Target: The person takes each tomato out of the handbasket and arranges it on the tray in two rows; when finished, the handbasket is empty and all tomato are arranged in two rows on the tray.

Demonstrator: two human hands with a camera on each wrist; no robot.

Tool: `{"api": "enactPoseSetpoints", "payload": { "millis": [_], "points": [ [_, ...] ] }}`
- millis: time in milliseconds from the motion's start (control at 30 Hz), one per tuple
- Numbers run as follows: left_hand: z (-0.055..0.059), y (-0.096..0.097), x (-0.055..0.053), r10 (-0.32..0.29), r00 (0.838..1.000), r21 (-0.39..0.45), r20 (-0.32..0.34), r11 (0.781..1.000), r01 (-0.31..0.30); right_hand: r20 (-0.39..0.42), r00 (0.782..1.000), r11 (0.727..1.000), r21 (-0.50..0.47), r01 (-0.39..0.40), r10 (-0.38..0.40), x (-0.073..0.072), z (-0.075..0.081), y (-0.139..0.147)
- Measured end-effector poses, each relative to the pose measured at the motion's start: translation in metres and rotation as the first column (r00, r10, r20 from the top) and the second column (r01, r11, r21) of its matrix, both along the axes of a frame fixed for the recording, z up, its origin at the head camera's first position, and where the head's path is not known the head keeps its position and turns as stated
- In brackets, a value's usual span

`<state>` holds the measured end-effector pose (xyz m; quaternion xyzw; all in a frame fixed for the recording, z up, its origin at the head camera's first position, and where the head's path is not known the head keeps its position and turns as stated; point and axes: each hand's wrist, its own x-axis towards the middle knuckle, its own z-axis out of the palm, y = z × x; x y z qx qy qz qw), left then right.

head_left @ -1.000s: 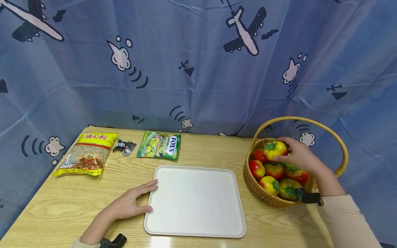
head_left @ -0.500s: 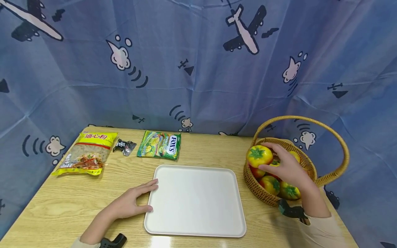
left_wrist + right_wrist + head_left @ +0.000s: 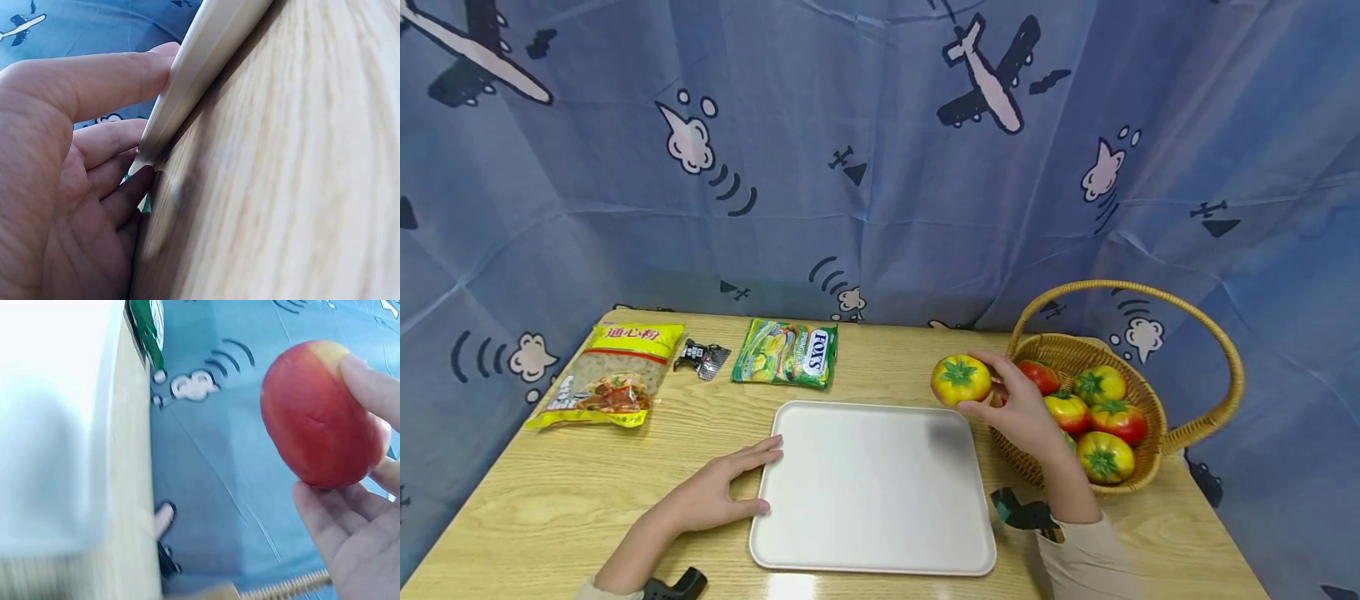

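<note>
My right hand [image 3: 1018,408] holds a yellow-and-red tomato [image 3: 961,381] with a green star-shaped top, above the far right corner of a white tray [image 3: 872,487]. In the right wrist view the tomato [image 3: 315,419] shows its red underside, held between the thumb and fingers. My left hand [image 3: 718,487] lies at the tray's left edge, thumb and fingers spread apart. Up close in the left wrist view, the thumb and fingertips touch the tray's rim [image 3: 187,75]. Right of the tray, a wicker basket [image 3: 1063,350] contains several more tomatoes, some partly hidden behind my right hand.
The basket's tall handle [image 3: 1127,285] arches over it. Along the table's back left are a yellow pasta bag [image 3: 613,375], a small black wrapped packet [image 3: 702,357] and a green FOX'S packet [image 3: 786,352]. A blue patterned curtain [image 3: 865,167] hangs behind the table.
My right hand has lifted the tomato out of the basket and carried it left over the tray's corner. The left hand and the tray have stayed put.
</note>
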<state>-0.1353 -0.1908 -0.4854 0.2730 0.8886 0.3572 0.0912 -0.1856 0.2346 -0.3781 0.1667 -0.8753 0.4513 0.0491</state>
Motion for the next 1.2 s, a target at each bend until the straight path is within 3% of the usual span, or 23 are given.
{"api": "enactPoseSetpoints", "payload": {
  "millis": [367, 567, 767, 933, 1200],
  "points": [
    [-0.002, 0.0, 0.0, -0.002, 1.0, 0.003, -0.005, 1.0, 0.002, 0.047, 0.998, 0.994, -0.104, -0.042, 0.048, -0.011, -0.019, -0.062],
    [-0.004, 0.0, 0.002, -0.005, 1.0, -0.004, -0.024, 1.0, 0.005, 0.032, 0.996, 0.983, -0.163, -0.079, 0.085, -0.015, -0.027, -0.091],
    [-0.006, 0.0, 0.003, -0.015, 0.999, -0.001, -0.049, 1.0, 0.015, 0.043, 0.997, 0.977, -0.205, -0.06, 0.07, -0.02, -0.04, -0.116],
    [-0.006, 0.001, 0.001, -0.01, 0.999, -0.004, -0.046, 1.0, 0.01, 0.087, 0.995, 0.981, -0.191, -0.025, 0.042, -0.023, -0.051, -0.132],
    [-0.002, 0.0, -0.001, 0.001, 1.0, 0.009, -0.001, 1.0, -0.001, 0.152, 0.984, 0.987, -0.14, -0.075, 0.096, -0.024, -0.072, -0.146]
  ]
}}
